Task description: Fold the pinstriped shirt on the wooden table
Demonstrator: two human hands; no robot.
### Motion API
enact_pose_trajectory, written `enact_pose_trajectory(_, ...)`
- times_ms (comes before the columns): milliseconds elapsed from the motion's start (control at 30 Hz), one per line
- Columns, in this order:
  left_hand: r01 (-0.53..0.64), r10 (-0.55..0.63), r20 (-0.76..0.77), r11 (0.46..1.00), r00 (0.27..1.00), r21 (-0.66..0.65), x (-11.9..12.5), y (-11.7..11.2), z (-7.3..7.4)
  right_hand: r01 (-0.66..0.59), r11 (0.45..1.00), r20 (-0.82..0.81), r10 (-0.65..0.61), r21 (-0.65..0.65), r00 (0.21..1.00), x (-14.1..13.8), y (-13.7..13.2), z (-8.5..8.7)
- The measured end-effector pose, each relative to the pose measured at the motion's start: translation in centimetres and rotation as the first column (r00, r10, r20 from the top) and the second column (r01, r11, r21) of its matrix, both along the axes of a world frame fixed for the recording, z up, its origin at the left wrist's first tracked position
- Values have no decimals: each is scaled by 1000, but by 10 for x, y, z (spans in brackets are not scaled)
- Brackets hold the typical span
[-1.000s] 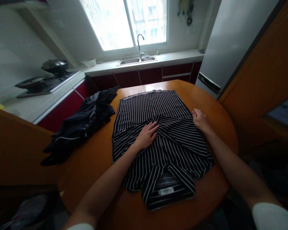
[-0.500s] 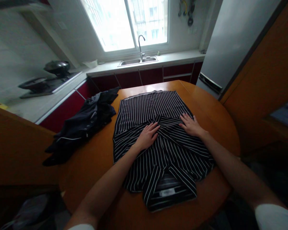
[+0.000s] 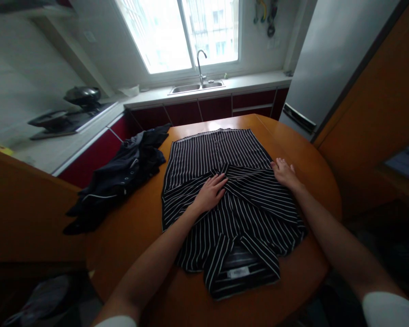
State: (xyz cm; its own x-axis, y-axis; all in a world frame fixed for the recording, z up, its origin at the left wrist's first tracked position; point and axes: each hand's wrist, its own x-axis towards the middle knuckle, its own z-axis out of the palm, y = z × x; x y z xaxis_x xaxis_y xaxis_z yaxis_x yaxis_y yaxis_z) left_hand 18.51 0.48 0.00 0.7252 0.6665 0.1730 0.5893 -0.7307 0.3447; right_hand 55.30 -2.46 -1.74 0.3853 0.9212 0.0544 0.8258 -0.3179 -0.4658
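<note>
A black shirt with white stripes lies spread on the round wooden table. Its collar, with a white label inside, points toward me, and the hem lies on the window side. Both sleeves are folded inward across the body and meet near the middle. My left hand rests flat on the sleeve ends, fingers stretched out. At the shirt's right edge is my right hand, open, with fingers extended beside the folded sleeve. Neither hand grasps the cloth.
Dark clothes lie heaped at the table's left side, partly over its edge. Beyond are a counter with a sink, and a stove with pans on the left. A fridge stands at the right.
My right hand has slid right, off the folded sleeve to the shirt's right edge. My left hand stays in place on the sleeve ends.
</note>
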Motion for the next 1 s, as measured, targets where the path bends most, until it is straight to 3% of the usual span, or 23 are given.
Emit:
enact_pose_trajectory(200,-7,7,2,1000,1000,-10,1,-2,3,18,999,-45,-16,37,999,-2,0,2)
enact_pose_trajectory(300,-4,4,-9,1000,1000,-11,1,-2,3,2,990,-29,2,143,1000,-6,-1,8)
enact_pose_trajectory(433,1,-1,-23,1000,1000,6,1,-2,4,-222,952,92,207,212,974,-21,-4,18)
enact_pose_trajectory(533,-1,1,-43,1000,999,10,1,-3,4,-352,922,118,336,163,934,-32,-6,17)
enact_pose_trajectory(700,-3,3,-47,1000,999,13,1,-2,3,-390,920,186,391,-48,901,-32,-6,3)
enact_pose_trajectory(833,0,1,-36,1000,999,15,0,-1,2,-336,931,222,361,-140,906,-28,-4,-1)
enact_pose_trajectory(1000,-2,2,-34,1000,999,16,0,-1,1,-190,968,194,221,-166,956,-24,-6,0)
